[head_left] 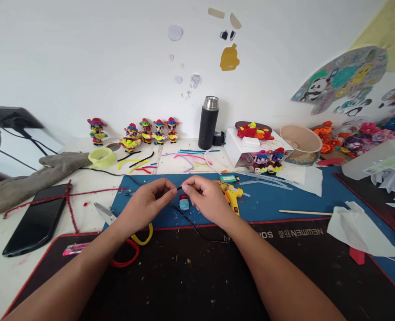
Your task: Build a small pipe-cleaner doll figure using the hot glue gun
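My left hand [153, 200] and my right hand [205, 198] are close together over the blue mat, each in a pinch. Between the fingertips runs a short, thin black strip, which looks like a black pipe cleaner [179, 188]; most of it is hidden by the fingers. Just below them lies a small light-blue and red wrapped piece [184, 203]. A yellow hot glue gun [234, 196] rests right of my right hand, partly covered by it. Scissors [144, 235] with red and yellow handles lie partly under my left forearm.
Several pipe-cleaner figures [146, 131] stand along the wall, with loose pipe cleaners [140, 165] in front. A black thermos [208, 122] stands beside a white box [230, 149]. A phone [37, 218] lies at left, and a cable [197, 229] crosses the mats. Crumpled paper [360, 229] is at right.
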Tool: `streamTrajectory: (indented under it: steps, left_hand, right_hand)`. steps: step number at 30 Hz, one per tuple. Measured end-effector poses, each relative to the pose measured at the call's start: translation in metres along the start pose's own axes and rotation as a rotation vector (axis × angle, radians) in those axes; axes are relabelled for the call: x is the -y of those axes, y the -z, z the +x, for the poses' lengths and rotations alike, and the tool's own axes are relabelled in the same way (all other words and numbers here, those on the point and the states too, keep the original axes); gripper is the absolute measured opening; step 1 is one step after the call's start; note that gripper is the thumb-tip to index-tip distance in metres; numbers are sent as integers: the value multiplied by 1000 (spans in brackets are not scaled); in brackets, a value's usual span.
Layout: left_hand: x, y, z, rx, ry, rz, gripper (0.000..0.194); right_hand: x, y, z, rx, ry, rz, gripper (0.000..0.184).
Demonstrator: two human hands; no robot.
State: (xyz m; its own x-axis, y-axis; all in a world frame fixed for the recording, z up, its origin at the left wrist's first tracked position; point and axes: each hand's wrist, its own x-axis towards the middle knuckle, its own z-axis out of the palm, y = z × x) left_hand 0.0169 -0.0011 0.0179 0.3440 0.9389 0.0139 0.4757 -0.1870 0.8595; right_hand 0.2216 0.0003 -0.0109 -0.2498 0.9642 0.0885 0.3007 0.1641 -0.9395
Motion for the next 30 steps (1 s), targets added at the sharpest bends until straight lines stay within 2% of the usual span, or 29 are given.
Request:
streamTrajectory:
  steps: [9, 17, 23, 30]
  left_hand:
    - [3, -1, -1, -15, -44, 57, 31]
    - [2, -1, -4, 83, -70, 221, 23]
    - [5, 0, -2, 38, -16, 136, 26]
    - [8, 1, 0, -34, -4, 121, 27]
  right_hand:
    - [3, 2, -1, -5, 63, -140, 17]
    - [2, 2, -2, 36, 144, -336, 13]
    - [3, 4, 0, -4, 116, -242, 14]
    - [4, 8, 1, -74, 4, -113, 21]
